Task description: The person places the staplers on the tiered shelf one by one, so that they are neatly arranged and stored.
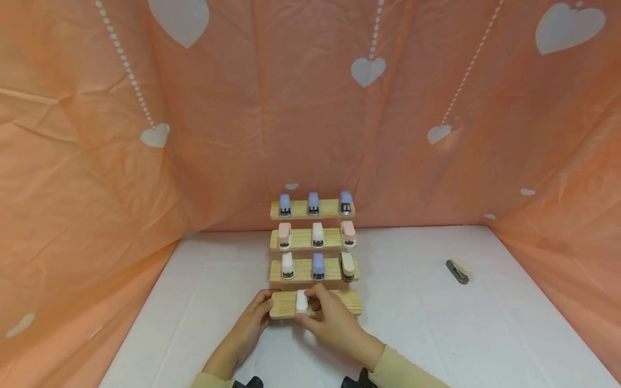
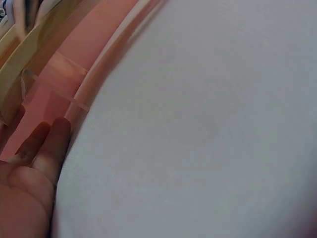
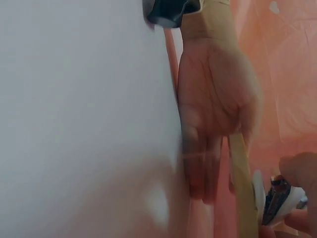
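Observation:
A small white stapler [image 1: 302, 303] stands on the lowest wooden shelf [image 1: 350, 302] of a tiered rack, left of the shelf's middle. My right hand [image 1: 336, 322] pinches it between thumb and fingers from its right side. In the right wrist view the stapler's dark metal underside [image 3: 277, 198] shows close beside the board. My left hand [image 1: 251, 318] holds the left end of that same shelf, its thumb and index finger at the board's end. Seen from the left wrist, two straighter fingers [image 2: 54, 144] reach below the board, by a clear support [image 2: 59, 91].
Small staplers in lilac [image 1: 313, 205], pink [image 1: 284, 235], white [image 1: 288, 265] and beige [image 1: 346, 266] line the three upper shelves. Another beige-and-grey stapler [image 1: 458, 270] lies on the white table [image 1: 412, 334] at right. Behind hangs an orange curtain [image 1: 310, 108] with white hearts.

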A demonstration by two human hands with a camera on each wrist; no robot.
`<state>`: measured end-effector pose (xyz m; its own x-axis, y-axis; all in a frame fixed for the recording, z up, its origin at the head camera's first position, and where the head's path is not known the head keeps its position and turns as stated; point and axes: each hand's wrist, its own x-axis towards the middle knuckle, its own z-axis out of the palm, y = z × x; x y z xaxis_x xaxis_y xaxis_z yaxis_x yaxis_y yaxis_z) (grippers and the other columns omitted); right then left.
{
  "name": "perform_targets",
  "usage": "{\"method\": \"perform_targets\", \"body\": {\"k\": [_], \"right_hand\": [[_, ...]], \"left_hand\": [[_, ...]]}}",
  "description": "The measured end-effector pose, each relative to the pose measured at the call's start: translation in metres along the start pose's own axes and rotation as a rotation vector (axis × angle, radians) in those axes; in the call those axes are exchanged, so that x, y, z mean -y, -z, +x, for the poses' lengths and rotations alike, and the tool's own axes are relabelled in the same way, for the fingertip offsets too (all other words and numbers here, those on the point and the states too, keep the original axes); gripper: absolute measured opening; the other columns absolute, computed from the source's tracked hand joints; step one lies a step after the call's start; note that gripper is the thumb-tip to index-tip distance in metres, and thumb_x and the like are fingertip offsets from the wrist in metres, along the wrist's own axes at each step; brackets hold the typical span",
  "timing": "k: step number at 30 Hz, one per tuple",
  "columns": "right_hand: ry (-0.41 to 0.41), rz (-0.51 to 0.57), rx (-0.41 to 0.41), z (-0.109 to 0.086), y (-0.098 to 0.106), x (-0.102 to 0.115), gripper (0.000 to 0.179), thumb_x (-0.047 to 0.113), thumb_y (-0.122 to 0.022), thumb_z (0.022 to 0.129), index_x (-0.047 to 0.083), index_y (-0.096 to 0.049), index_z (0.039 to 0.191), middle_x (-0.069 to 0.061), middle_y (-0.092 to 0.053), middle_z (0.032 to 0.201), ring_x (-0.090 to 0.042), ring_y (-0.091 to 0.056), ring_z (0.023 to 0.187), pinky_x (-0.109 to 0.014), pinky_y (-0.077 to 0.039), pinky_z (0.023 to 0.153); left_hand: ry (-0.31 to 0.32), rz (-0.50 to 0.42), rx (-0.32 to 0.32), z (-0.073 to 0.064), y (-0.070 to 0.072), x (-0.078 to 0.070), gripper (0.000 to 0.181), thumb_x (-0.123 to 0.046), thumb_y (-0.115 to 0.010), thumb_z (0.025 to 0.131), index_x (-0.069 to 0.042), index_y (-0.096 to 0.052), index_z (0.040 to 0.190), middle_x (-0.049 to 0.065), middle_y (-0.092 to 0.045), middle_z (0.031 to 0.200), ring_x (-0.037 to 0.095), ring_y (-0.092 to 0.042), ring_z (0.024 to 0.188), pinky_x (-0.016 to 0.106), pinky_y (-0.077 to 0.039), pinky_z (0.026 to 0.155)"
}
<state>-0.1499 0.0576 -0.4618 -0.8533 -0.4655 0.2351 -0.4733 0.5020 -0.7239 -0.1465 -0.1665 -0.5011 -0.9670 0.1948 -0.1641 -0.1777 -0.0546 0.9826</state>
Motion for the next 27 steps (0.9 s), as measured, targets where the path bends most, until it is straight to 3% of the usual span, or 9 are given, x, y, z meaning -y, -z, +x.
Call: {"method": "perform_targets", "body": {"k": [6,11,14,18,27], "right_hand": [[-0.035,0.003,-0.053,0.011,-0.015,0.006,0.044,0.044,-0.07,0.087,0.015,-0.052,0.113,0.004,-0.055,0.085,-0.01,-0.048,0.076,-0.022,-0.042,0.065],[-0.041,-0.004,-0.082,0.015,-0.022,0.007,0.045,0.046,-0.072,0.085,0.014,-0.052,0.109,0.003,-0.055,0.079,-0.009,-0.044,0.069,-0.023,-0.039,0.062],[-0.036,-0.019,-0.084,0.016,-0.024,0.008,0.045,0.048,-0.072,0.084,0.015,-0.052,0.107,0.001,-0.063,0.094,-0.01,-0.048,0.078,-0.026,-0.039,0.069],[-0.023,-0.051,-0.093,0.015,-0.025,0.009,0.045,0.046,-0.075,0.082,0.016,-0.052,0.107,0.0,-0.065,0.11,-0.014,-0.054,0.095,-0.033,-0.042,0.08],[-0.021,-0.077,-0.111,0.014,-0.027,0.008,0.043,0.04,-0.078,0.081,0.017,-0.052,0.107,0.001,-0.066,0.109,-0.014,-0.056,0.101,-0.037,-0.043,0.087]], "left_hand": [[0.002,0.005,0.008,0.0,0.0,0.0,0.041,-0.029,-0.038,0.104,-0.003,-0.04,0.135,0.015,-0.038,0.144,0.026,-0.034,0.134,0.048,-0.023,0.114],[-0.004,0.015,0.024,0.0,0.002,-0.001,0.039,-0.028,-0.037,0.104,-0.004,-0.04,0.134,0.014,-0.04,0.141,0.023,-0.04,0.128,0.039,-0.031,0.11],[-0.01,0.018,0.029,-0.001,0.003,0.0,0.039,-0.028,-0.036,0.104,-0.004,-0.041,0.134,0.014,-0.041,0.141,0.022,-0.041,0.127,0.036,-0.032,0.108],[-0.009,0.019,0.027,0.0,0.003,0.001,0.039,-0.029,-0.036,0.104,-0.004,-0.041,0.134,0.014,-0.04,0.142,0.023,-0.038,0.13,0.041,-0.028,0.111],[0.005,0.023,0.012,0.0,0.001,0.002,0.04,-0.031,-0.036,0.105,-0.006,-0.041,0.135,0.013,-0.038,0.144,0.025,-0.035,0.132,0.047,-0.026,0.113]]}}
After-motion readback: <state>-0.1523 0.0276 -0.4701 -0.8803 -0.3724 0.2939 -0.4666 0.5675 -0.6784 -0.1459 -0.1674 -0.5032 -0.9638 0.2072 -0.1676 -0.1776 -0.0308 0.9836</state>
